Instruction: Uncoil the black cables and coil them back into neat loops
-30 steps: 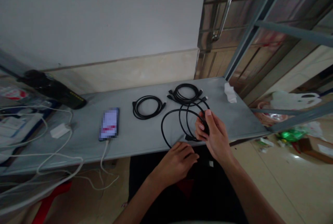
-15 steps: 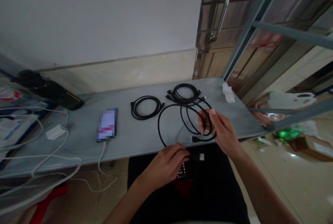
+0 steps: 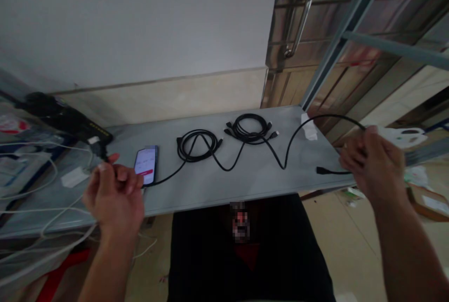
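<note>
A black cable (image 3: 227, 169) stretches in loose waves between my two hands above the table. My left hand (image 3: 114, 194) is closed on it near one end, and a plug with a light metal tip sticks up past the fingers. At the far right my right hand (image 3: 373, 161) is closed round the cable near its other end, whose black connector (image 3: 324, 170) pokes out to the left. Behind the stretched cable lie one coiled black cable (image 3: 185, 154) and, to its right, a thicker bundle of coiled black cable (image 3: 245, 119) with several plug ends.
A lit phone (image 3: 144, 164) lies on the grey table (image 3: 206, 190), close to my left hand. White cords and a white adapter (image 3: 75, 177) spread over the left side. A black bottle (image 3: 66, 117) leans behind them. A crumpled tissue (image 3: 308, 126) is at the back right.
My hands have moved far apart, left hand leftward and right hand rightward. The cable's loops have opened out into a long wavy line between them.
</note>
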Motion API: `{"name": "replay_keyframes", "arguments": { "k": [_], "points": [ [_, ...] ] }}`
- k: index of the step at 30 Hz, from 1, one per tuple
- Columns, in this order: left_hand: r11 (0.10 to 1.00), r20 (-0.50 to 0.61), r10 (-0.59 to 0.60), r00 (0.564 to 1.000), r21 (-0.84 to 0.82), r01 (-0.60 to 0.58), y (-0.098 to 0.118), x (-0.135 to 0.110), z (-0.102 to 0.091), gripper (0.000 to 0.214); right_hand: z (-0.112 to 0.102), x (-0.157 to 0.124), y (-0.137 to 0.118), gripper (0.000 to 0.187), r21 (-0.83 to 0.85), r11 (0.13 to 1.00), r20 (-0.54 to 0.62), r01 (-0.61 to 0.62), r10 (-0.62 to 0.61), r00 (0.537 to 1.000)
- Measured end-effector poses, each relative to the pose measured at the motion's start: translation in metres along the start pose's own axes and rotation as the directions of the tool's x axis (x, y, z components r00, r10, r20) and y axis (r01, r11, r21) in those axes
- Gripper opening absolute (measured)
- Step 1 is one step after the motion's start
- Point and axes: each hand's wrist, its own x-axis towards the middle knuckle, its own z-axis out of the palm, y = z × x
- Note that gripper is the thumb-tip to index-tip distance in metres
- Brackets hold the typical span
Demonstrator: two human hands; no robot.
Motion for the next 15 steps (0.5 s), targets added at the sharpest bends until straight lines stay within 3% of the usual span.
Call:
{"name": "replay_keyframes", "arguments": {
  "k": [3,8,11,15],
  "points": [
    [0.999,-0.078,-0.034,0.996,-0.010,0.033,0.008,0.006,-0.009,0.025,-0.017,0.007,-0.011,0.058,0.063,0.997,0.023,-0.040,0.038,0.999],
    [0.994,-0.066,-0.078,0.995,-0.083,0.073,0.002,0.001,-0.007,0.024,-0.025,0.010,-0.025,0.056,0.061,0.998,0.046,-0.006,0.003,0.999],
    [0.968,-0.058,-0.193,0.980,-0.174,0.180,-0.007,-0.011,0.004,0.022,-0.008,0.000,-0.028,0.045,0.082,0.996,0.079,0.047,-0.054,0.995],
    [0.917,0.069,-0.332,0.941,-0.211,0.339,-0.020,-0.036,0.025,0.008,0.029,-0.025,-0.018,0.046,0.018,0.998,0.164,0.068,-0.070,0.984]
  ]
}}
